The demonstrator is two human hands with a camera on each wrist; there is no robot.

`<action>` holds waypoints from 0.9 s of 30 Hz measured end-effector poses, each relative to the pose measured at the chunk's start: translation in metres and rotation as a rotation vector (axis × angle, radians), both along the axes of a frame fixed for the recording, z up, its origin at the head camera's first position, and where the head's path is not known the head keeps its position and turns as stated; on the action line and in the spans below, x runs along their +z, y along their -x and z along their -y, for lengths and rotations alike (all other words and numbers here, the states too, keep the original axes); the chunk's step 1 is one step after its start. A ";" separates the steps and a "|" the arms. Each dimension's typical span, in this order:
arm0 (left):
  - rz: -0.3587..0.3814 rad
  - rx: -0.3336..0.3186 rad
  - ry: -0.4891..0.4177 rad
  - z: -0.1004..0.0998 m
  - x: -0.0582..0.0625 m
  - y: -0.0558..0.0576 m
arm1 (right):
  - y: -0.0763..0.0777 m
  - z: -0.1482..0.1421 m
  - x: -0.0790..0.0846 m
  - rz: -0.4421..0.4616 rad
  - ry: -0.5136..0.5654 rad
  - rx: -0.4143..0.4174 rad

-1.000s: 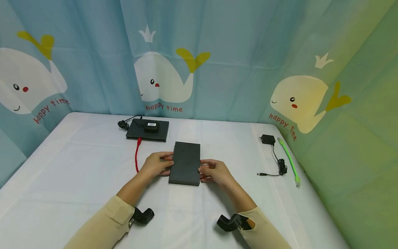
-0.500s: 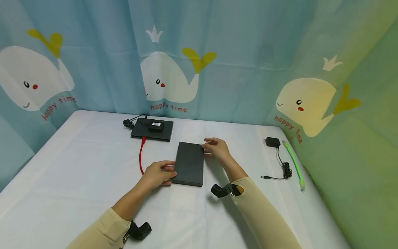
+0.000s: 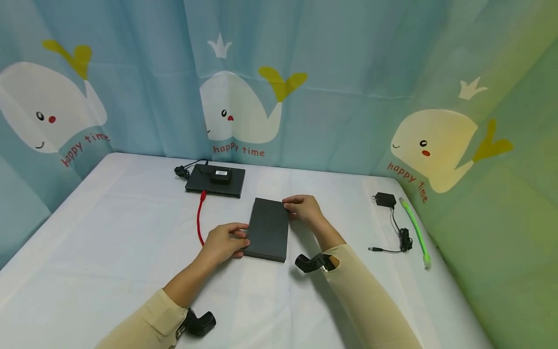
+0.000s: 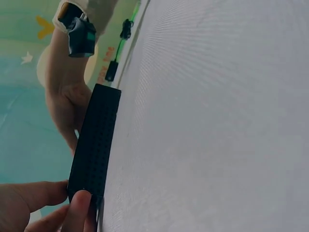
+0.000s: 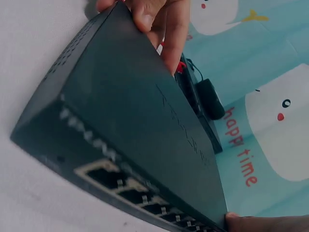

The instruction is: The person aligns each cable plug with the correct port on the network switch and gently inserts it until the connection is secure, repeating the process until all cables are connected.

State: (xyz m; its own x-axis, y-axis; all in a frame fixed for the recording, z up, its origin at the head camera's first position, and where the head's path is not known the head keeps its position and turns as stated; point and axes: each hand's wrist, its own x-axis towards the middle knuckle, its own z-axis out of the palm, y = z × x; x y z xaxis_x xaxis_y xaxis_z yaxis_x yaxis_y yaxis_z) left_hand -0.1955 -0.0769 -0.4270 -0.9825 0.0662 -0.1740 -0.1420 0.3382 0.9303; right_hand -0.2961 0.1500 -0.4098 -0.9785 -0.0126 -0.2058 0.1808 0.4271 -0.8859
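A flat black TP-Link network switch (image 3: 267,230) lies mid-table in the head view, its long sides pointing away from me. My left hand (image 3: 224,242) grips its left side near the front corner; the left wrist view shows the thumb and fingers (image 4: 79,210) pinching that edge beside the vent holes. At the far right corner my right hand (image 3: 303,211) holds the switch between thumb and fingers. Along the right side, the right wrist view shows a row of Ethernet ports (image 5: 140,198). Only a fingertip (image 5: 241,222) of the right hand appears there.
Behind to the left sits a second black box (image 3: 198,180) with a black power adapter (image 3: 221,175) on top and a red network cable (image 3: 199,218) at its front. On the right lie another power adapter (image 3: 385,199) with bundled cord and a green cable (image 3: 415,230).
My right hand has moved from the middle of the switch's right side up to its far right corner. The left hand stays on the left side, and the head view has shifted slightly.
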 end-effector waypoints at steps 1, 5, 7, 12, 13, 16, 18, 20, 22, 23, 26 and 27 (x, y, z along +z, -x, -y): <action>-0.001 -0.006 0.006 0.001 0.000 0.002 | 0.000 -0.001 0.001 -0.001 -0.003 0.003; -0.005 -0.030 0.036 0.007 0.001 0.013 | -0.002 -0.006 0.002 -0.008 -0.017 0.012; -0.006 -0.049 0.053 0.010 0.002 0.018 | -0.003 -0.009 0.002 -0.009 -0.040 0.025; 0.030 -0.098 0.065 0.018 0.004 0.026 | 0.000 -0.014 0.009 -0.013 -0.165 0.112; 0.035 -0.103 0.061 0.019 0.005 0.026 | 0.002 -0.013 0.011 -0.026 -0.182 0.133; 0.012 -0.104 0.097 0.021 0.005 0.025 | 0.009 -0.007 0.020 -0.058 -0.188 0.200; -0.013 -0.097 0.152 0.020 0.005 0.022 | 0.014 0.000 0.024 -0.065 -0.187 0.249; -0.018 -0.090 0.212 0.019 0.006 0.017 | 0.019 0.007 0.027 -0.058 -0.201 0.307; 0.001 -0.097 0.253 0.017 0.008 0.011 | 0.022 0.012 0.027 -0.051 -0.245 0.356; 0.023 -0.105 0.248 0.016 0.009 0.008 | 0.023 0.014 0.027 -0.048 -0.270 0.373; 0.077 -0.111 0.218 0.012 0.011 0.002 | 0.027 0.017 0.026 -0.029 -0.301 0.390; 0.090 -0.104 0.202 0.011 0.011 0.000 | 0.028 0.017 0.025 -0.021 -0.304 0.391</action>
